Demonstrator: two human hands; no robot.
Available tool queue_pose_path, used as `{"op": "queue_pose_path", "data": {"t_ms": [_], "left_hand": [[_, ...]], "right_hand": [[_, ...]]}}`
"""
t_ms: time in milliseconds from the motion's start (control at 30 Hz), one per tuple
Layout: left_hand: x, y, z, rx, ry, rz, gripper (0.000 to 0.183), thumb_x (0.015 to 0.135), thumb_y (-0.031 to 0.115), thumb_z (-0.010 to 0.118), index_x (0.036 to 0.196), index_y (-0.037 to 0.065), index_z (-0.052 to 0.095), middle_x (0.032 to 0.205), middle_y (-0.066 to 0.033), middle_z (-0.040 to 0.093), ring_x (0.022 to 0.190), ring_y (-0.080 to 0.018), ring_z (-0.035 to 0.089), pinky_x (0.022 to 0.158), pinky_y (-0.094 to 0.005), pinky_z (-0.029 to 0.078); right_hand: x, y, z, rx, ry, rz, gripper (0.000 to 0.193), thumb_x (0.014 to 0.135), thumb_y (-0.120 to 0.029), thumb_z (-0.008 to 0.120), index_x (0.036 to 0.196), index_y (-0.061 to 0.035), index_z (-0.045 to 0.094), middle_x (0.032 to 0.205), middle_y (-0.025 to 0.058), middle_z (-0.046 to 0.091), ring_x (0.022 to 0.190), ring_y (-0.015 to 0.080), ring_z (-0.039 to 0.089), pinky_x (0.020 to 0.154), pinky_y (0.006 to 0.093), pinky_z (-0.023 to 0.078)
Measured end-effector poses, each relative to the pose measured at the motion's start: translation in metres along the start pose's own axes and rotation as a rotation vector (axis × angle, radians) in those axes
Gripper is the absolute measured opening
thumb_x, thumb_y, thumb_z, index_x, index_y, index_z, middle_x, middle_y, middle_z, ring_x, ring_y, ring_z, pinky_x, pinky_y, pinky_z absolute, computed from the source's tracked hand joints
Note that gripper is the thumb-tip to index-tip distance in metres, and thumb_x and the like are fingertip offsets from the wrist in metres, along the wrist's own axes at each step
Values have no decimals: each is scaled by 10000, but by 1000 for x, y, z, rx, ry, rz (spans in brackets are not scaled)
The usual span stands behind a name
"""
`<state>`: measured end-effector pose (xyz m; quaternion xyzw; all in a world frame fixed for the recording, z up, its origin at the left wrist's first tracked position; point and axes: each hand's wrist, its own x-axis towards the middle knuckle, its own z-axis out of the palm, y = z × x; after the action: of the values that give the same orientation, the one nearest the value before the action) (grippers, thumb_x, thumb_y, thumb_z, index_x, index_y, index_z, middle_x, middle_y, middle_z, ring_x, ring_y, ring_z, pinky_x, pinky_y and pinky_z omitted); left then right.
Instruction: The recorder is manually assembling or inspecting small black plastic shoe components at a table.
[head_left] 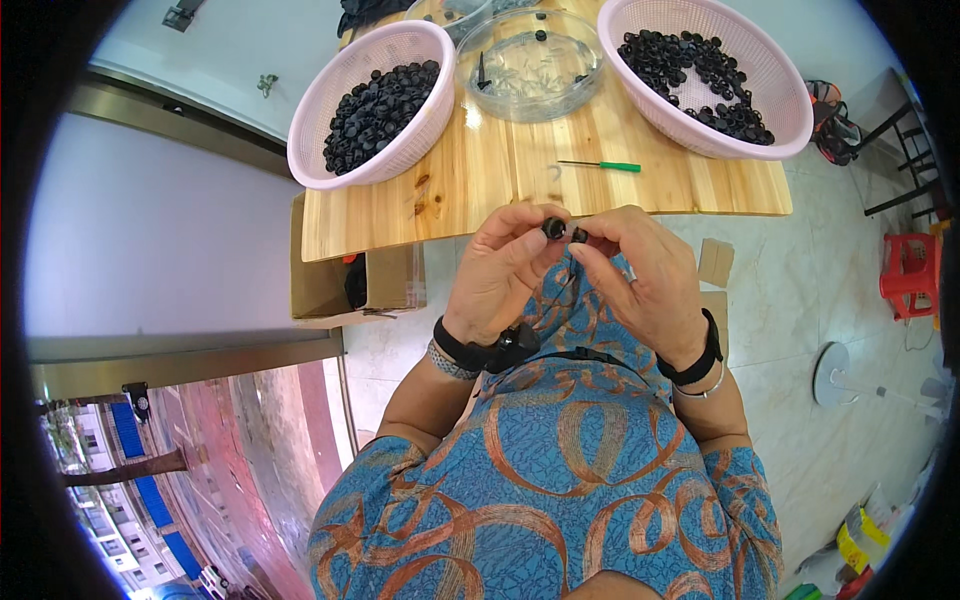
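Note:
My left hand [510, 262] pinches a small round black plastic part [553, 228] between thumb and fingers, just in front of the table's near edge. Close beside it, my right hand [640, 275] holds a second, smaller black part [579, 235] in its fingertips. The two parts are nearly together; whether they touch I cannot tell. Beyond my hands a screwdriver [610, 166] with a green handle lies on the wooden table [480, 200].
Pink baskets of black parts stand at the table's left [310, 150] and right [790, 110]. Between them sits a clear round tray [540, 100] with a few black pieces. A cardboard box [390, 280] is below the left edge; a red stool [908, 275] stands at right.

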<state>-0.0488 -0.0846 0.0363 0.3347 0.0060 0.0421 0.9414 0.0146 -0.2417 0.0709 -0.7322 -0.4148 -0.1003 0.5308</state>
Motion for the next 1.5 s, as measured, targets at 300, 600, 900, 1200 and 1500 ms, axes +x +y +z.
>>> {"op": "queue_pose_path", "data": {"t_ms": [300, 600, 900, 1200, 1500], "left_hand": [[1, -1, -3, -14, 4, -18, 290, 839, -9, 529, 1125, 24, 496, 1092, -114, 561, 988, -172, 562, 846, -276, 485], [2, -3, -6, -132, -8, -36, 237, 862, 26, 516, 1099, 11, 503, 1056, -111, 572, 967, -166, 570, 850, -269, 481], [1, -4, 0, -40, 15, 6, 191, 861, 34, 524, 1050, 8, 522, 1020, -110, 582, 938, -175, 577, 841, -299, 477], [-4, -5, 4, 147, 54, 103, 174, 844, 2, 538, 1018, -14, 539, 1023, -109, 584, 931, -170, 571, 825, -306, 479], [-7, -4, 0, 416, 46, 175, 185, 823, 16, 573, 1003, -25, 555, 1023, -140, 597, 923, -184, 580, 819, -312, 478]], "right_hand": [[0, -2, 2, -115, 5, -40, 174, 727, -67, 642, 855, -27, 532, 722, 94, 549, 629, 256, 559, 522, 325, 439], [1, -4, 2, -130, -15, -58, 185, 718, -64, 643, 860, -24, 532, 728, 90, 546, 650, 253, 563, 545, 334, 439], [2, -4, 2, -178, -23, -69, 175, 732, -82, 634, 866, -42, 529, 736, 75, 545, 656, 238, 570, 545, 329, 429], [-1, -5, 1, -236, -83, -45, 160, 751, -114, 625, 857, -52, 523, 742, 70, 530, 663, 239, 562, 552, 336, 419], [-4, -7, 0, -211, -98, -46, 145, 758, -117, 622, 837, -47, 524, 700, 80, 516, 642, 252, 553, 540, 347, 422]]}}
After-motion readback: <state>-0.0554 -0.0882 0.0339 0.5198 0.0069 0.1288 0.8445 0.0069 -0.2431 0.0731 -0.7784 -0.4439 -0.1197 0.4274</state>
